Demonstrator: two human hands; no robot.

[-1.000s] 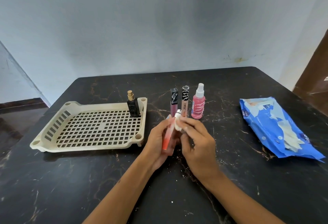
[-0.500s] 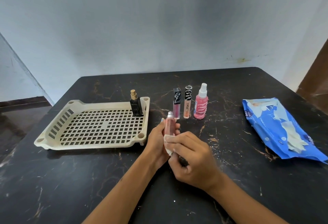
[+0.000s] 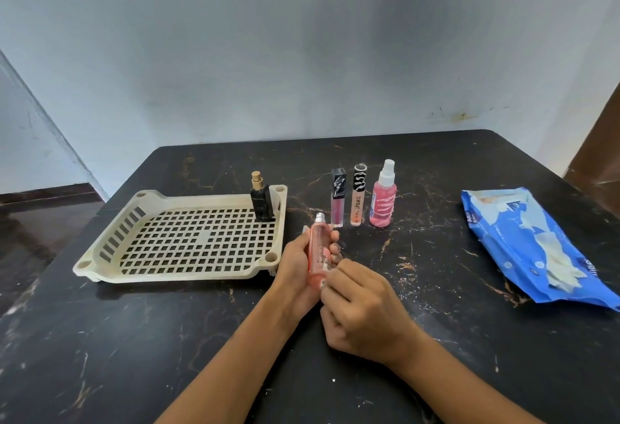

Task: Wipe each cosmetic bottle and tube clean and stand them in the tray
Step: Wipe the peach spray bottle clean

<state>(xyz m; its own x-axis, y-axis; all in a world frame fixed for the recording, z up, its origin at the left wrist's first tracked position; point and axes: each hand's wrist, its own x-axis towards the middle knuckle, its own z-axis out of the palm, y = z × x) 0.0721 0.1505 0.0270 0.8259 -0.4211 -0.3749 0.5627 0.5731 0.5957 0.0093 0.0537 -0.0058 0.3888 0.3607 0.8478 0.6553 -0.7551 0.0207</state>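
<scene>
A pale blue-grey wall (image 3: 302, 54) stood behind a black marbled tabletop (image 3: 134, 339). On it lay one cream slotted tray (image 3: 110, 242) holding one upright black perfume bottle (image 3: 261, 204), one blue wipes pack (image 3: 523, 242), one pink spray bottle (image 3: 382, 204) and two lip gloss tubes (image 3: 338, 204). The left hand (image 3: 297, 266) gripped a second, slimmer pink bottle (image 3: 318, 252); right hand (image 3: 365, 316) fingers curled against its base.

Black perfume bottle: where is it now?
Head view: the black perfume bottle stands upright in the tray's far right corner, left of the lip gloss tubes.
</scene>
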